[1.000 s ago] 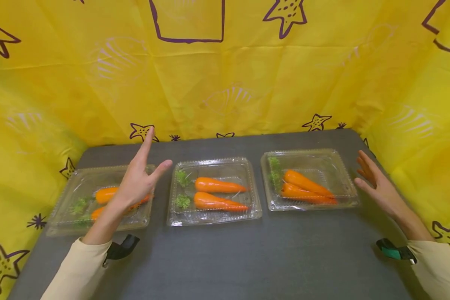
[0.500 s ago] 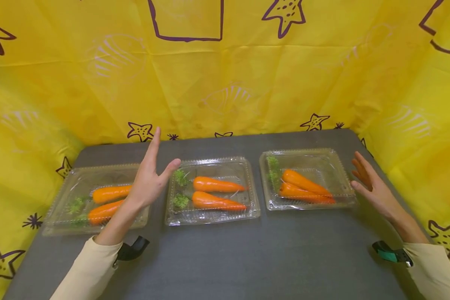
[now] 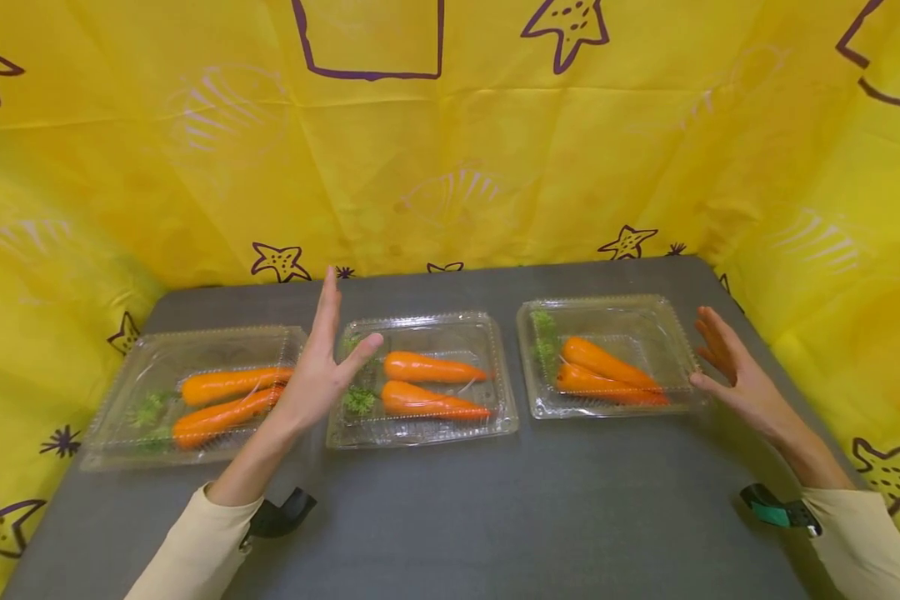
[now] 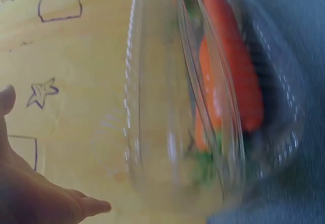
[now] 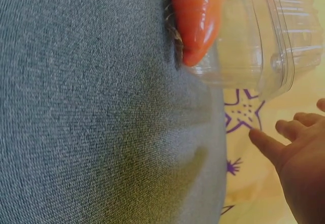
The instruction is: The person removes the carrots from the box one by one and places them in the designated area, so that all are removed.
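Observation:
Three clear plastic clamshell containers stand in a row, each with two carrots inside. In the head view my left hand (image 3: pixel 317 385) hovers with fingers extended and thumb spread, between the left container (image 3: pixel 131 375) and the middle container (image 3: pixel 427 329); its thumb overlaps the middle one's green carrot tops. My right hand (image 3: pixel 742 379) is held beside the right edge of the right container (image 3: pixel 637 321), fingers loosely extended, holding nothing. In the left wrist view a closed container (image 4: pixel 157 107) shows carrots (image 4: pixel 236 71) through its side. In the right wrist view a carrot (image 5: pixel 198 21) lies in the container (image 5: pixel 244 46) beyond the fingers.
The containers stand on a dark grey table (image 3: pixel 450 517). A yellow cloth (image 3: pixel 450 133) with starfish drawings hangs behind and at both sides. A dark strap (image 3: pixel 285 512) is on the left wrist, and a black and green one (image 3: pixel 776 508) on the right.
My left hand has moved right, from over the left container toward the middle one, uncovering the left carrots. My right hand has shifted slightly left, close to the right container. The containers stay put.

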A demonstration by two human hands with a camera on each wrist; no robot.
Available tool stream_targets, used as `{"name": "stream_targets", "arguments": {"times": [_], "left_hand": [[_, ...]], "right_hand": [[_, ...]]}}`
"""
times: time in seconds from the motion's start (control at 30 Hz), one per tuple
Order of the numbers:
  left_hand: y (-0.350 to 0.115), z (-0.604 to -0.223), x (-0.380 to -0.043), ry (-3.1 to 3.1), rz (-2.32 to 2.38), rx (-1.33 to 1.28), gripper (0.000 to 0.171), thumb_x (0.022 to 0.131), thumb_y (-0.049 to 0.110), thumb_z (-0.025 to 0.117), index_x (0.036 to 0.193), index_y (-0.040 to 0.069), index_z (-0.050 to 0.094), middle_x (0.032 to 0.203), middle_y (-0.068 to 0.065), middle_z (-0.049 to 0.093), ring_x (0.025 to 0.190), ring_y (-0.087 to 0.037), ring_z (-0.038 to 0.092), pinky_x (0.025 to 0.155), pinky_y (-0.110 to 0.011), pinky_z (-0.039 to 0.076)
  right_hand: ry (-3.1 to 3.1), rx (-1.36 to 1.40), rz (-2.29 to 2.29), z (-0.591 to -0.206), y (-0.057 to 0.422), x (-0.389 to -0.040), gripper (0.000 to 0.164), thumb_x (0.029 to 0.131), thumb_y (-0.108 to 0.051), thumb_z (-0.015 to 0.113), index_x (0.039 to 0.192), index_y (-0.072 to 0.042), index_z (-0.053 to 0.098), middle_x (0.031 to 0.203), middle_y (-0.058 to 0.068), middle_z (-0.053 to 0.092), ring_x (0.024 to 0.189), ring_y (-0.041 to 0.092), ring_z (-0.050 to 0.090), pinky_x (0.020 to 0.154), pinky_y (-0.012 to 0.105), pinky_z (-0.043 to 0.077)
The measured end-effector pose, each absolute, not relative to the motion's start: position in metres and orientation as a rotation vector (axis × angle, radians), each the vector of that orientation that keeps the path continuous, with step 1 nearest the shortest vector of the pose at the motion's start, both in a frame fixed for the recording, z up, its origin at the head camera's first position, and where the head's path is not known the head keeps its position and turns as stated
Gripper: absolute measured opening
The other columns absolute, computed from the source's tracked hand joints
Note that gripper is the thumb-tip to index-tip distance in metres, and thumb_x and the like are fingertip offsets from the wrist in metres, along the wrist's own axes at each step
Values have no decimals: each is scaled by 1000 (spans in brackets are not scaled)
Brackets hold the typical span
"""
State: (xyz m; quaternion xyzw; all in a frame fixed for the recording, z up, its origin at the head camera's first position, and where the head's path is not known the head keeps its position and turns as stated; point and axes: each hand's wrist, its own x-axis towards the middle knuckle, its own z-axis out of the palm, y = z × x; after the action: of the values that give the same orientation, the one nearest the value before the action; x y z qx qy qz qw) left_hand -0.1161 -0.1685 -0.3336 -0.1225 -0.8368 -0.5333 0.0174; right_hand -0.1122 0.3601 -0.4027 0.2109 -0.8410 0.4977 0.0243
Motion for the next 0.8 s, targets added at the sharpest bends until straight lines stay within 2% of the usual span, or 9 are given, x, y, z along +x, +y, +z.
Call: {"name": "stream_targets", "arguments": {"times": [0.13, 0.27, 0.47, 0.67, 0.8], "left_hand": [[-158, -335, -114, -2577, -1740, -440, 89, 98, 33, 60, 150, 50, -11, 159, 22, -12, 149, -14, 0, 116, -63, 9], [-148, -339, -112, -2493, -1832, -516, 89, 98, 30, 60, 152, 46, -9, 160, 21, -12, 149, -13, 1, 118, -58, 11], [-134, -341, -108, -2350, -1967, -626, 89, 97, 38, 60, 155, 39, -9, 162, 16, -10, 150, -17, 4, 118, -56, 12], [-123, -344, -106, -2321, -2039, -682, 101, 89, 48, 68, 155, 39, -7, 162, 15, -7, 149, -11, 4, 121, -47, 10], [-116, -347, -103, -2366, -2024, -672, 109, 81, 52, 74, 154, 43, -7, 162, 16, -6, 149, -12, 5, 120, -47, 12]], "right_hand": [[-2579, 676, 1555, -402, 359, -112, 95, 87, 19, 57, 159, -15, 4, 165, -1, 7, 139, -6, 23, 99, 6, 33], [-2566, 692, 1561, -402, 357, -112, 96, 88, 17, 57, 159, -15, 2, 165, -1, 6, 141, -4, 21, 100, 6, 33], [-2512, 711, 1634, -405, 356, -113, 95, 89, 16, 57, 159, -14, 0, 165, 0, 6, 144, 0, 19, 103, 7, 30], [-2479, 730, 1684, -407, 356, -112, 97, 87, 16, 60, 159, -12, 1, 165, 0, 7, 143, -1, 20, 105, 7, 29], [-2449, 751, 1722, -409, 357, -112, 100, 84, 18, 63, 158, -10, 2, 165, 1, 7, 145, 1, 19, 106, 8, 28]]}}
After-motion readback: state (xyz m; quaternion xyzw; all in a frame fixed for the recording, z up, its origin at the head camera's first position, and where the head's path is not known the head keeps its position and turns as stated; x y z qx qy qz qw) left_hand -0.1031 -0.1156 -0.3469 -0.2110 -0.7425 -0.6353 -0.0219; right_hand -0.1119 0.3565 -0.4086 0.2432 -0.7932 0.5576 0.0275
